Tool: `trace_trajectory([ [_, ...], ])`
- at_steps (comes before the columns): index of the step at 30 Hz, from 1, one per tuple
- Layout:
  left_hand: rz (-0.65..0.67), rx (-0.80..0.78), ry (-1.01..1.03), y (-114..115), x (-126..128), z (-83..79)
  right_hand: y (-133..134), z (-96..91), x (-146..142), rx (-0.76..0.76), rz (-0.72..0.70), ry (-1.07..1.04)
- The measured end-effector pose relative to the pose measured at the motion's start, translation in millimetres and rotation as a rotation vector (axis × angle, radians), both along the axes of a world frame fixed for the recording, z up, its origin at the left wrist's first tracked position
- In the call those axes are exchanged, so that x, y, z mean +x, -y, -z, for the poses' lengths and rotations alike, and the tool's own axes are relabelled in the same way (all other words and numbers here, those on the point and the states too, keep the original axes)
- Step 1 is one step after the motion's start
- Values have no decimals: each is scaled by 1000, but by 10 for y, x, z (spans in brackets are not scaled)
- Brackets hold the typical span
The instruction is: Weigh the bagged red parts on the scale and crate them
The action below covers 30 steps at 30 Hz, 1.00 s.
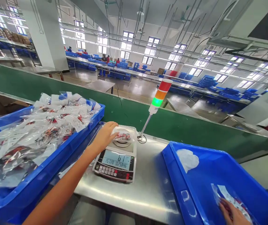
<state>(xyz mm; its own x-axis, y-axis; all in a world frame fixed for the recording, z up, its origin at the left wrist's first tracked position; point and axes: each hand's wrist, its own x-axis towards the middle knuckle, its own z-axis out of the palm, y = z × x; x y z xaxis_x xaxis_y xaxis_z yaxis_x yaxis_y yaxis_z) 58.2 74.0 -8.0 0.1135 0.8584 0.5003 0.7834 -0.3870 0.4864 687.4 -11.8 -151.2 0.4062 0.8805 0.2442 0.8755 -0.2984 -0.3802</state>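
Observation:
My left hand [104,136] reaches over a digital counting scale [116,161] and has its fingers on a small clear plastic bag [124,137] lying on the scale's pan. The scale's display shows 61 in its right window. My right hand [232,212] is low inside a blue plastic tray [178,175], gripping a clear bag with a white card [234,201]. Another blue tray [42,168], under my left forearm, is heaped with several clear bags [42,131] of red and black parts.
The scale and trays stand on a steel table [134,187]. Behind them runs a green conveyor belt [134,114], with a red, amber and green stack light [160,95] on a pole. Distant workers [105,57] sit along long benches with blue crates.

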Motion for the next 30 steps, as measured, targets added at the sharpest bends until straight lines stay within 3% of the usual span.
trace_trajectory([
  [2,153,-85,-9,-157,251,98,73,-261,-183,11,59,-123],
  [4,208,-116,11,-267,399,173,126,-598,-485,76,106,-213],
  [6,215,-132,64,-341,460,220,118,-962,-918,173,47,-278],
  [9,183,-152,200,-403,456,232,-82,-1438,-1743,315,-241,-338],
  [11,134,-139,325,-420,425,209,-341,-1649,-2333,389,-497,-279],
  [14,-2,-53,550,-420,327,155,-802,-1761,-3162,413,-789,-161],
  [17,-209,125,794,-378,126,83,-1173,-1663,-3816,297,-909,-38],
  [19,-329,263,925,-301,-67,14,-1314,-1543,-4094,179,-965,55],
  [22,-441,448,1032,-92,-418,-139,-1389,-1387,-4212,131,-1048,117],
  [25,-542,662,1027,173,-826,-363,-1381,-1311,-4008,243,-1059,42],
  [28,-640,855,827,328,-1264,-639,-1351,-1271,-3643,310,-1034,-22],
  [30,-697,876,659,287,-1532,-805,-1316,-1244,-3401,313,-1005,-28],
])
